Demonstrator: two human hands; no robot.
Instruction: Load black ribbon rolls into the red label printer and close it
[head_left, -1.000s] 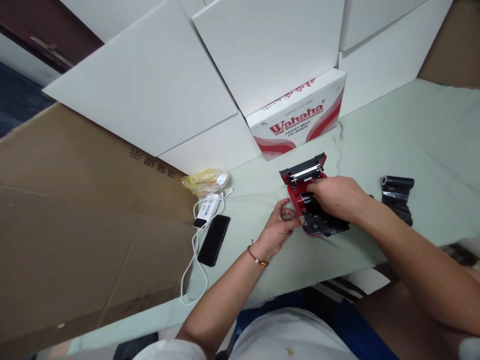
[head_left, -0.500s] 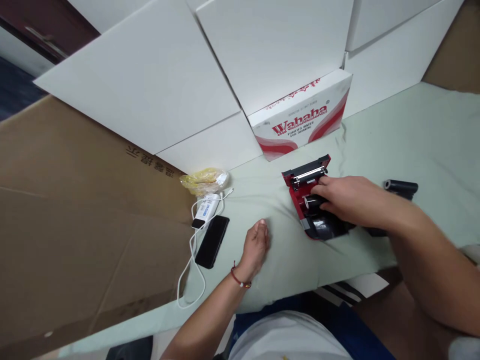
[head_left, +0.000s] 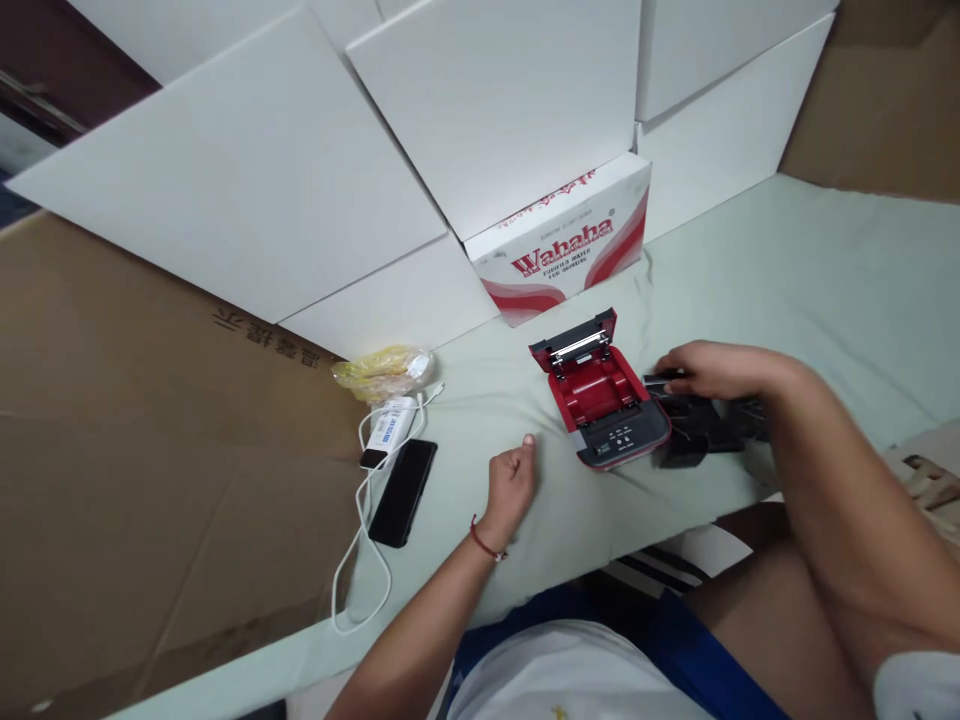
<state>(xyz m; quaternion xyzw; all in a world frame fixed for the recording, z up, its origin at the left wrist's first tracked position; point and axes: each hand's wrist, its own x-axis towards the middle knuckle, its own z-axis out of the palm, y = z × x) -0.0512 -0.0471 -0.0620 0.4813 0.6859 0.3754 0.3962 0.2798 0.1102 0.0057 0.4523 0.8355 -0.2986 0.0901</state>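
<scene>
Red plastic lines the open compartment of a black-and-red portable printer, which sits on a pale green cloth-covered table just left of the person's right hand. Its long axis runs from 11 o'clock to 5 o'clock: the raised lid stands hinged at the 11 o'clock end, and the button panel faces up at the 5 o'clock end.

The right hand is closed around a black ribbon roll, with only its end showing past the fingers. Dark plastic wrapping lies beneath the hand, touching the printer's 3 o'clock side. The left hand rests on the cloth at the printer's 8 o'clock side, curled into a loose fist around nothing, a red cord bracelet at its wrist.

Farther toward 9 o'clock lie a black smartphone, a white power bank with a white cable, and a yellow plastic bag. A white-and-red Wahaha carton stands at the printer's 12 o'clock.
</scene>
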